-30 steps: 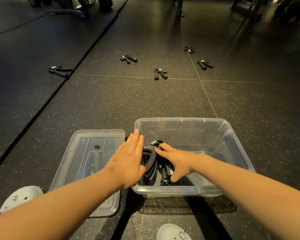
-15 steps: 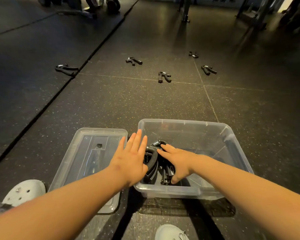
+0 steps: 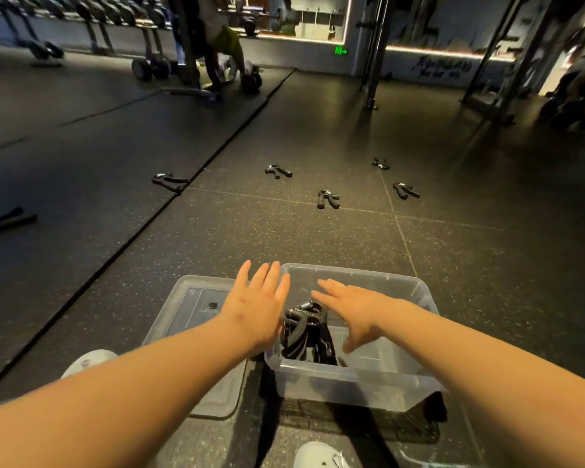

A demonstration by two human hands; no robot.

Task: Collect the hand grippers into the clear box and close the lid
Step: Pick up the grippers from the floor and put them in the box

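Our left hand point(image 3: 257, 305) and right hand point(image 3: 355, 312) hover flat over the clear box point(image 3: 352, 386), fingers straight, slightly spread, holding nothing, likely because a bunch of black, spring-coiled hand grippers point(image 3: 304, 336) lies inside. Its translucent plastic lid point(image 3: 196, 309) waits alongside, and more loose grippers point(image 3: 327, 199) dot the speckled rubber floor point(image 3: 250, 238).

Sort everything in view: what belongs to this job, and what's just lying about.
Job:
box
lid
boxed grippers
floor grippers
left hand
right hand

Lying about:
dumbbells
post
green sign
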